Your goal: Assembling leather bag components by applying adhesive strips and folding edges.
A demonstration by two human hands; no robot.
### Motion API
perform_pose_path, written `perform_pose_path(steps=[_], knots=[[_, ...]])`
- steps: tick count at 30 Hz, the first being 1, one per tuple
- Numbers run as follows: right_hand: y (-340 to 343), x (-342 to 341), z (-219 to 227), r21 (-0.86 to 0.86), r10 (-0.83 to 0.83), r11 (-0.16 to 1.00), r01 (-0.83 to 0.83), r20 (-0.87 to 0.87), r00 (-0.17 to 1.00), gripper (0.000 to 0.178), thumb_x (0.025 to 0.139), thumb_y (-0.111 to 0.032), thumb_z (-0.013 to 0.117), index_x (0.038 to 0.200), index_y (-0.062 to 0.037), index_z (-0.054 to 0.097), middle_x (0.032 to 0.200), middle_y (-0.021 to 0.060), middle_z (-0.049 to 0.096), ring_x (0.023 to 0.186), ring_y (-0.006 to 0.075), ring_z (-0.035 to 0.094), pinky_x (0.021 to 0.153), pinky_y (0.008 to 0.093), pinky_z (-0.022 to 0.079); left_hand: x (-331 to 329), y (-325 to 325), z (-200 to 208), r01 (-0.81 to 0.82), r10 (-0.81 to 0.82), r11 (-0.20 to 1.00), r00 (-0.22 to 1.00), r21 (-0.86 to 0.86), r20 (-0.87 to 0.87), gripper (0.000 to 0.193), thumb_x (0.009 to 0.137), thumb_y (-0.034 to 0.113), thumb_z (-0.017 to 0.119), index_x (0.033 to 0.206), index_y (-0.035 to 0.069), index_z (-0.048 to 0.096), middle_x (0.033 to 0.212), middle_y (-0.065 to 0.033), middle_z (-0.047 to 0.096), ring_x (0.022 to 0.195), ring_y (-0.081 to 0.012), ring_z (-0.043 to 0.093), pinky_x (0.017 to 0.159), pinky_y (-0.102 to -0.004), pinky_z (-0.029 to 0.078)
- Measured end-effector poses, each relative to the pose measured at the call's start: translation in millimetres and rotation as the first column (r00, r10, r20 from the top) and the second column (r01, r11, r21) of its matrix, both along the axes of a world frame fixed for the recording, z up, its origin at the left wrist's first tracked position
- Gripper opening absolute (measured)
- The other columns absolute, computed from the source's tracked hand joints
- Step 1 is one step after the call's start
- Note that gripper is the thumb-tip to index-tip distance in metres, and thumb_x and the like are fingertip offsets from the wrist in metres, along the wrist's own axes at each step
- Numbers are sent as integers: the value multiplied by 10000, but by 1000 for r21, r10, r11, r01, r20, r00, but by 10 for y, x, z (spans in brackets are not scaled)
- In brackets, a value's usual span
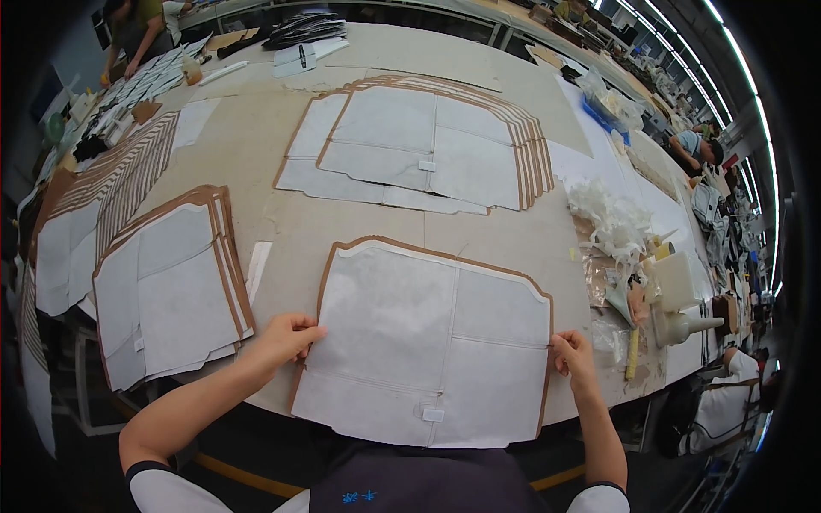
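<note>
A large panel (385, 308) lies pale side up on the near part of the table, with brown edging, stitched seams and a small white label near its lower edge. My left hand (295, 335) pinches its left edge, fingers closed. On the opposite side, my right hand (571, 349) grips the right edge between thumb and fingers. The panel's near edge reaches the table's front edge, close to my dark apron (428, 479). Beyond it lies a fanned stack of similar panels (385, 128). To the left is another overlapping stack of panels (180, 282).
Striped rows of overlapped panels (141, 162) run along the far left. On the right are crumpled white plastic (599, 214), a squeeze bottle with a nozzle (684, 327) and a yellow tape measure (632, 355). Dark pieces (304, 30) are piled at the back. Other people work farther off.
</note>
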State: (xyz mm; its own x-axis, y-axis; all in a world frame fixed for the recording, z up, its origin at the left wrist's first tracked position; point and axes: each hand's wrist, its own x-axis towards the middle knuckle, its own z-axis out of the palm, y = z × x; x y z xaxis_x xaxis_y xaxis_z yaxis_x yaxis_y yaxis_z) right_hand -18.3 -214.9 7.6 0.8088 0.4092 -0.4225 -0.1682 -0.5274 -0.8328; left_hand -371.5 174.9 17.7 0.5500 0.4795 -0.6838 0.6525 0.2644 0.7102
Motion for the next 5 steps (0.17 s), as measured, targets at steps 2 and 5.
perform_pose_path(steps=[2, 5], knots=[[-32, -16, -28, -17, 14, 1000, -15, -81, 997, 201, 913, -190, 705, 1012, -18, 674, 768, -3, 606, 498, 36, 478, 438, 212, 367, -71, -9, -56, 38, -38, 999, 998, 8, -40, 308, 900, 291, 725, 999, 0, 700, 899, -46, 667, 746, -115, 601, 619, -295, 461], [-67, -197, -182, -51, 230, 973, -227, 72, 970, 301, 889, -207, 748, 1080, 23, 714, 913, 50, 700, 775, 113, 654, 719, 239, 499, -240, -39, -42, 123, -116, 929, 992, 349, -40, 274, 872, 328, 755, 858, 57, 711, 850, -37, 665, 725, -129, 586, 620, -298, 447]])
